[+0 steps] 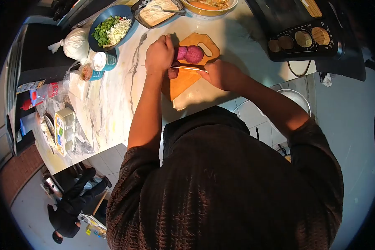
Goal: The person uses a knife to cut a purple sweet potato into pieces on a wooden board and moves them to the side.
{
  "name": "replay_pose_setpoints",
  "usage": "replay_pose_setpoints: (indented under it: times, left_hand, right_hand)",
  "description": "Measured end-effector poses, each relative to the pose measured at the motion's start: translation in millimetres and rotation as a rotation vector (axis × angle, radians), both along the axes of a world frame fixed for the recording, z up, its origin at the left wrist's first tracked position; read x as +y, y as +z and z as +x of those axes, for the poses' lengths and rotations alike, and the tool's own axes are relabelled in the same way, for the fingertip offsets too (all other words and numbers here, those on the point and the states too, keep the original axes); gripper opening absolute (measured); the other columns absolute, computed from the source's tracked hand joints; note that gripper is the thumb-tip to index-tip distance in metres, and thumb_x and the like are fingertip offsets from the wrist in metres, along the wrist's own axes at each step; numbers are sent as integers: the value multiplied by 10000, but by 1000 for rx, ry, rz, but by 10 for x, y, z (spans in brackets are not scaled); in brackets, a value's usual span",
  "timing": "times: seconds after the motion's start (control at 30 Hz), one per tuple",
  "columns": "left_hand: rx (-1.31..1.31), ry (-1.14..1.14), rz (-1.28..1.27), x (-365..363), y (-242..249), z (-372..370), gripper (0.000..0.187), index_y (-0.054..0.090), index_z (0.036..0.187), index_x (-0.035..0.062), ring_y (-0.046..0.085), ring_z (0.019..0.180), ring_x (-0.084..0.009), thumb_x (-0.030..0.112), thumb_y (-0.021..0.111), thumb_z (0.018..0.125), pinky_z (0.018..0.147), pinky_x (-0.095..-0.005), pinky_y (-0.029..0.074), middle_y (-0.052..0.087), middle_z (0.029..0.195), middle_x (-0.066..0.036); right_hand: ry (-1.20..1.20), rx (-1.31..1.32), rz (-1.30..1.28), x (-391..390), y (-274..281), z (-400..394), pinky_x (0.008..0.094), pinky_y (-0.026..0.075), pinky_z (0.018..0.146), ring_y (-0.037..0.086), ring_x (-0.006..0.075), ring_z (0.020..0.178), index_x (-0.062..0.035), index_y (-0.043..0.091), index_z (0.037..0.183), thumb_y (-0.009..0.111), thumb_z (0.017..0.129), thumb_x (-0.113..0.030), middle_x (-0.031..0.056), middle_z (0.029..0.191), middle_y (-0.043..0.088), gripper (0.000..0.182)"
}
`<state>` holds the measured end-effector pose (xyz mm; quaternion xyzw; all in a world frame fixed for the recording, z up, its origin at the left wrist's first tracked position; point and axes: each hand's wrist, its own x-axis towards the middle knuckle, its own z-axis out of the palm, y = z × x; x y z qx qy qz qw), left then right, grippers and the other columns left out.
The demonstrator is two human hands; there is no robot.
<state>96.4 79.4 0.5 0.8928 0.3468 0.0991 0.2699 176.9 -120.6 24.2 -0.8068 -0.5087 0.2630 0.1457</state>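
Note:
A wooden cutting board [185, 85] with an oblong handle hole lies on the marble-patterned counter. On it are pieces of a purple root vegetable [194, 54], with a rough, deep pink-purple surface. A darker piece [173, 73] of it sits nearer to me, below the blade. My left hand [159, 54] is closed, fingers curled, against the left side of the purple pieces; its fingertips are partly hidden. My right hand [223, 75] grips a knife [189, 68] by the handle. The thin blade points left across the pieces, its tip by my left wrist.
A dark bowl of chopped greens [111, 31], a tray of pale food with a spoon [158, 16] and a yellow-rimmed bowl [208, 9] line the back. Jars [104, 61] and a tied white bag [75, 45] stand left. A black stove [302, 39] is right. Another person [66, 208] is lower left.

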Motion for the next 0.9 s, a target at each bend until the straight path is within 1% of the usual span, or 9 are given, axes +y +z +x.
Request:
replay_pose_setpoints:
  times: [0.13, 0.2, 0.33, 0.43, 0.53, 0.6, 0.67, 0.83, 0.9]
  left_hand:
    - [-14, 12, -58, 22, 4, 3, 408, 636, 891, 31, 626, 835, -453, 348, 399, 991, 772, -524, 486, 655, 854, -265]
    - [13, 3, -22, -2, 16, 6, 404, 641, 905, 32, 626, 846, -452, 347, 402, 989, 777, -522, 485, 656, 872, -268]
    - [-6, -2, -43, 31, -53, -21, 407, 645, 910, 27, 628, 847, -452, 346, 404, 988, 775, -523, 486, 656, 877, -269]
    - [-75, 4, -67, 41, -50, -7, 409, 648, 912, 30, 631, 849, -450, 347, 401, 988, 780, -520, 489, 658, 878, -268]
    - [-25, 0, -48, 16, -9, 19, 411, 647, 912, 27, 629, 865, -449, 347, 401, 988, 790, -516, 488, 659, 886, -266]
    - [26, 3, -36, 8, 1, 9, 414, 650, 918, 32, 627, 881, -446, 355, 401, 986, 796, -513, 485, 661, 901, -259]
    - [4, -5, -46, 35, -54, -2, 417, 652, 920, 33, 628, 881, -445, 359, 401, 986, 795, -515, 485, 662, 903, -257]
    - [-55, -2, -75, 90, -114, -13, 422, 658, 925, 38, 630, 877, -444, 369, 403, 984, 792, -522, 484, 663, 906, -256]
    - [-35, -9, -72, 56, -96, -25, 419, 655, 915, 36, 633, 857, -445, 367, 406, 983, 777, -523, 487, 663, 895, -255]
  right_hand:
    - [49, -23, 33, 25, 72, 37, 479, 509, 657, 641, 412, 694, 8, 643, 777, 537, 948, -381, 233, 703, 635, 438]
    - [18, 41, -42, 16, 0, 20, 477, 512, 666, 643, 408, 703, 13, 642, 781, 529, 952, -386, 236, 717, 638, 448]
    - [9, 21, -32, 15, 11, -2, 473, 515, 672, 647, 404, 712, 11, 643, 789, 519, 956, -398, 233, 723, 643, 459]
    - [27, -25, -74, 41, 36, 11, 475, 516, 681, 650, 400, 715, 6, 646, 801, 505, 961, -418, 228, 725, 649, 474]
    - [-1, 1, -98, 32, -75, 25, 481, 514, 697, 654, 395, 732, -1, 652, 814, 491, 965, -437, 229, 734, 651, 488]
    - [30, -19, -130, 31, -123, 9, 478, 515, 721, 656, 396, 764, 0, 652, 840, 477, 967, -453, 237, 782, 658, 502]
    - [11, -15, -132, 24, -132, 13, 476, 514, 723, 654, 398, 767, 5, 651, 854, 470, 968, -457, 236, 791, 661, 509]
    - [47, -68, -186, 91, 126, 24, 468, 506, 719, 650, 396, 778, 21, 645, 870, 455, 971, -463, 228, 809, 666, 530]
    - [-4, 99, -209, 11, 151, 28, 476, 503, 830, 655, 364, 898, -14, 677, 958, 404, 977, -510, 230, 871, 668, 566]
